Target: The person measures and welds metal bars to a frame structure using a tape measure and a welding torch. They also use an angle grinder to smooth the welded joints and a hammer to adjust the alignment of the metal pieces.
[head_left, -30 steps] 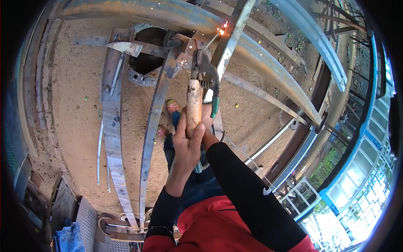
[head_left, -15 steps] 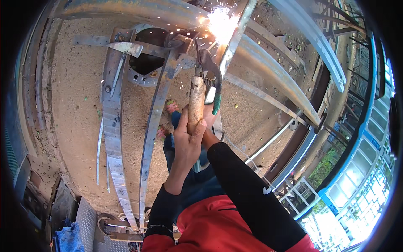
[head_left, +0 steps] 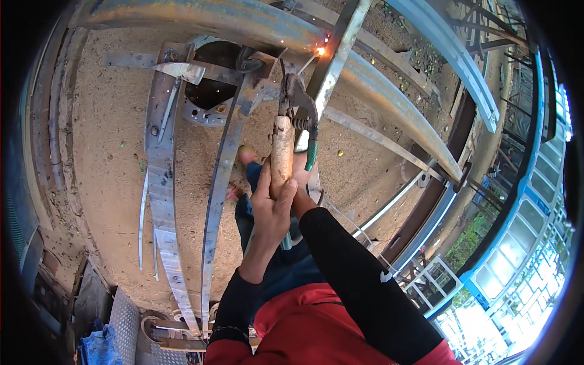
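Both my hands are closed on a welding electrode holder [head_left: 294, 100] in front of my body. My left hand [head_left: 271, 207] wraps the lower end of its pale, worn grip. Partly hidden behind that grip, my right hand [head_left: 302, 179] holds on beside the green-sleeved lever. A thin welding rod [head_left: 308, 63] slants up from the holder's jaws. Its tip glows orange at the joint between an upright steel bar [head_left: 331, 70] and a long rusty curved pipe [head_left: 201, 17].
A chipping hammer [head_left: 181, 71] lies across a flat steel beam [head_left: 163, 188] on the left. Another long steel bar [head_left: 220, 188] runs beside my feet. Grey channel steel [head_left: 453, 55] stretches across the upper right. Blue-framed window panels [head_left: 523, 225] stand at far right.
The bright arc and most of the sparks have died down to a small orange glow. My hands and the holder have shifted very slightly left.
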`<state>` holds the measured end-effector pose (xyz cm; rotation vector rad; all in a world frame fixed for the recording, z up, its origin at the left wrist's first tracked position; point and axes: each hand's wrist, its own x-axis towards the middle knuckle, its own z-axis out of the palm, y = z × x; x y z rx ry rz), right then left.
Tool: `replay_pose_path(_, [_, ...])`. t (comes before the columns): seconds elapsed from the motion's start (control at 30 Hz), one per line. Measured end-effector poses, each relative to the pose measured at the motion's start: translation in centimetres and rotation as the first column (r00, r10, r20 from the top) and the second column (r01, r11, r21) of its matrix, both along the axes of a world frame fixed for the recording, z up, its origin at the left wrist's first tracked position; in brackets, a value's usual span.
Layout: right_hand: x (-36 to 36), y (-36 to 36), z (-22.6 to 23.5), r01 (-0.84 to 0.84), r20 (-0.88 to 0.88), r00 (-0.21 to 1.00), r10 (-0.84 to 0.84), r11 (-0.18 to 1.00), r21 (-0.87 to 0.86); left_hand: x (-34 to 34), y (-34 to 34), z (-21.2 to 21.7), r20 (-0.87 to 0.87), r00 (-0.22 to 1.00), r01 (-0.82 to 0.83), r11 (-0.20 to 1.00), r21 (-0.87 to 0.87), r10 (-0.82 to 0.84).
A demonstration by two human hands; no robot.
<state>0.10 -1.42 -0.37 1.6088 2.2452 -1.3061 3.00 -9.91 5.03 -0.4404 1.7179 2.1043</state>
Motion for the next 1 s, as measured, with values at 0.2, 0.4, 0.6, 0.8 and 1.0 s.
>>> replay_pose_path(0.2, [-0.3,-0.2,0.1,0.018,-0.025,1.000,-0.018,0.999,-0.031,-0.8,-0.2,0.1,0.078,0.997,0.026,1.000,-0.009,-0.025])
replay_pose_path(0.4, [-0.4,0.0,0.3,-0.019,-0.020,1.000,0.019,1.000,0.008,-1.2,0.0,0.4,0.007,1.000,0.010,1.000,0.004,-0.010])
replay_pose_path(0.6, [-0.6,-0.6,0.4,-0.030,-0.144,0.989,0.029,1.000,-0.006,-1.1,-0.5,0.1,0.062,0.997,0.041,0.999,-0.015,-0.040])
replay_pose_path(0.8, [-0.3,-0.2,-1.3,0.003,0.070,0.998,-0.009,0.996,0.089,0.0,-0.5,-0.7,0.019,0.998,-0.059,0.997,0.045,0.058])
replay_pose_path(1.0, [-1.7,-0.5,2.2,0.050,-0.066,0.996,-0.059,0.991,-0.128,-0.8,-0.1,0.1,0.024,0.999,-0.023,0.998,0.053,0.022])
